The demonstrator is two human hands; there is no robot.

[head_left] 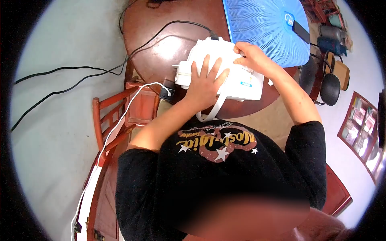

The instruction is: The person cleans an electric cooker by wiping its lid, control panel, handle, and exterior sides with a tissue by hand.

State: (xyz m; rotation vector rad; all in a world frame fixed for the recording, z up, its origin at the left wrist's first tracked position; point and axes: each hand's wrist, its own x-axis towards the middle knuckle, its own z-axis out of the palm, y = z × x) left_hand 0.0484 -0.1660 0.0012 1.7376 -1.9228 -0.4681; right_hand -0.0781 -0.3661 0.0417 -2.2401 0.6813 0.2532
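A white rice cooker (251, 91), with a curved white handle (217, 107) and a small blue label, lies on the brown table in front of me. My left hand (206, 84) rests on its near-left part, palm down and fingers spread. At the cooker's far-right side, my right hand (254, 58) is curled with thumb and fingers against the white body; part of its grip is hidden. A black power cord (177, 22) runs into the cooker's far side.
Beyond the cooker stands a blue slotted plastic cover (261, 32) with a black object (300, 32) on it. The round table (148, 24) has a glossy top. A red wooden chair (114, 118) is at left. A white cable (124, 114) reaches a black socket block (167, 90).
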